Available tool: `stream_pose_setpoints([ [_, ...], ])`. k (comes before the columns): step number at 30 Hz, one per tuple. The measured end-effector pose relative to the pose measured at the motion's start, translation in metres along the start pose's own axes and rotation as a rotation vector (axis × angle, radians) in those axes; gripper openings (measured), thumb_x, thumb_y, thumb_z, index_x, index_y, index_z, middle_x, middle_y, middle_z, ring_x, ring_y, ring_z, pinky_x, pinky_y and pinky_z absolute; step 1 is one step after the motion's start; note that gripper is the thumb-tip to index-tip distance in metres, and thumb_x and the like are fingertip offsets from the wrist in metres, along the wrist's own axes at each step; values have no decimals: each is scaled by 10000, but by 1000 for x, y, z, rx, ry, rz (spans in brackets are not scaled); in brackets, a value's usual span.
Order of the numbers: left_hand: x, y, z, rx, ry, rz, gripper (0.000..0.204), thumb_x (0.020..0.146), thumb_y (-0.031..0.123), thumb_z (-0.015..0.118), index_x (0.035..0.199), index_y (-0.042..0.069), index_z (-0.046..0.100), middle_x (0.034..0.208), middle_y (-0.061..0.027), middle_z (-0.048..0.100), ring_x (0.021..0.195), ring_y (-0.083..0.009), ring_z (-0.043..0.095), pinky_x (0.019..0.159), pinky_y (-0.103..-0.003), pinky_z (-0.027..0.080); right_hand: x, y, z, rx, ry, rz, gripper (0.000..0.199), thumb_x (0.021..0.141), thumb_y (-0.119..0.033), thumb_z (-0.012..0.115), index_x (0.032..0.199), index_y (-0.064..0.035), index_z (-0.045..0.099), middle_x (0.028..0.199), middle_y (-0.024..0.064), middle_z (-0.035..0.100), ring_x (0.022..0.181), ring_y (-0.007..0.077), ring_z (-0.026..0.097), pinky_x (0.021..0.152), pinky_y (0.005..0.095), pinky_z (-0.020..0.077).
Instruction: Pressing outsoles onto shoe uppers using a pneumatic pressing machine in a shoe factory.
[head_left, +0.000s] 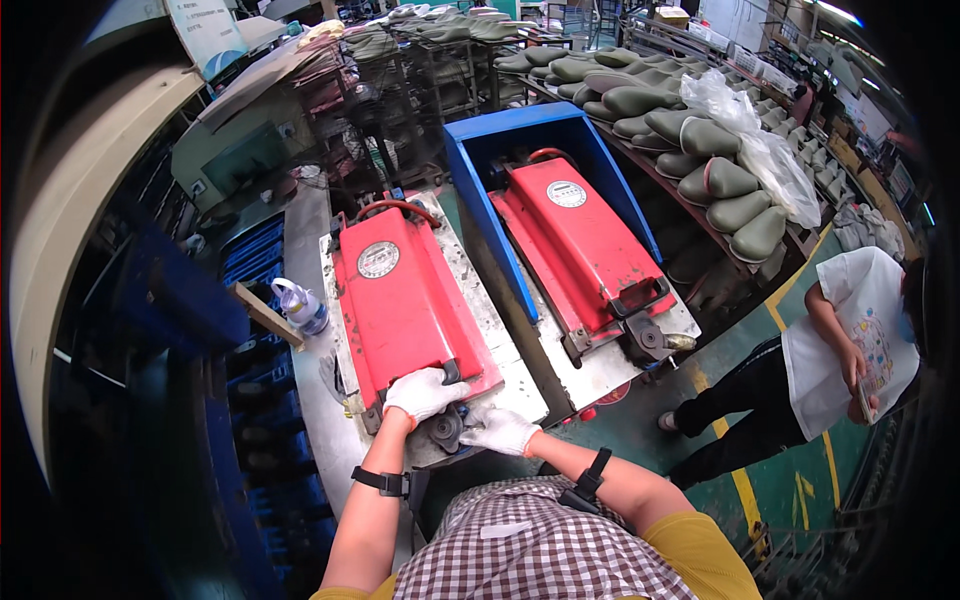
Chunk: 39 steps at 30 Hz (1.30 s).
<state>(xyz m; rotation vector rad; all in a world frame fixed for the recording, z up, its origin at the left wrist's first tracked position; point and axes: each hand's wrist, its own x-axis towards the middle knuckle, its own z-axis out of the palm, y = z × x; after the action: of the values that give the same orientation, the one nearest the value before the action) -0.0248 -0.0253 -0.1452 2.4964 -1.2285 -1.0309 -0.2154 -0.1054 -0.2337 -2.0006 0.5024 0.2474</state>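
Left hand [424, 395] on red cover [410, 310], right hand [500, 432] beside dark knob [445, 428]; I can't tell grips. Metal bench [316, 395], green floor [715, 508]; upper center, blue housing [515, 122] holds second red cover [585, 245].

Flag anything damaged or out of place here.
The right red cover has dark marks toward its near end, possibly chipped paint. Crumpled clear plastic lies over the olive shoe-shaped pieces, looking loose rather than stowed.

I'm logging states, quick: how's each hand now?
Left white-gloved hand: closed on the black handle of the left red metal machine.
Right white-gloved hand: beside the round dark knob; grip can't be told.
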Motion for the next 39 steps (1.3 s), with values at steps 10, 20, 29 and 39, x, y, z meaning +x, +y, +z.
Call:
stream_pose_setpoints([
  [10,4,-7,4,-13,82,25,580,813,640,691,892,71,771,777,-86,742,778,-248,724,756,-384,534,8,-2,0,361,-226,238,523,986,-572,621,1105,-68,695,791,47,645,627,152,608,586,309,520],
  [20,-6,0,1,29,81,36,656,810,688,665,989,67,777,962,-168,765,947,-341,729,851,-431,535,-7,-6,19,623,-246,389,492,1008,-573,611,1082,-87,606,684,-5,534,533,91,493,462,283,416],
  [29,-5,0,1,52,94,37,616,817,669,676,1010,94,778,1023,-173,763,987,-344,730,864,-439,543,-17,-5,13,198,-503,253,592,979,-673,558,960,-82,578,752,15,541,593,130,502,562,328,459],
  [39,4,-6,3,103,90,64,730,840,743,619,991,40,742,1067,-204,744,1031,-366,710,904,-463,525,-5,-13,43,549,-813,359,599,969,-778,474,908,-189,566,697,-6,576,505,97,444,458,272,340],
])
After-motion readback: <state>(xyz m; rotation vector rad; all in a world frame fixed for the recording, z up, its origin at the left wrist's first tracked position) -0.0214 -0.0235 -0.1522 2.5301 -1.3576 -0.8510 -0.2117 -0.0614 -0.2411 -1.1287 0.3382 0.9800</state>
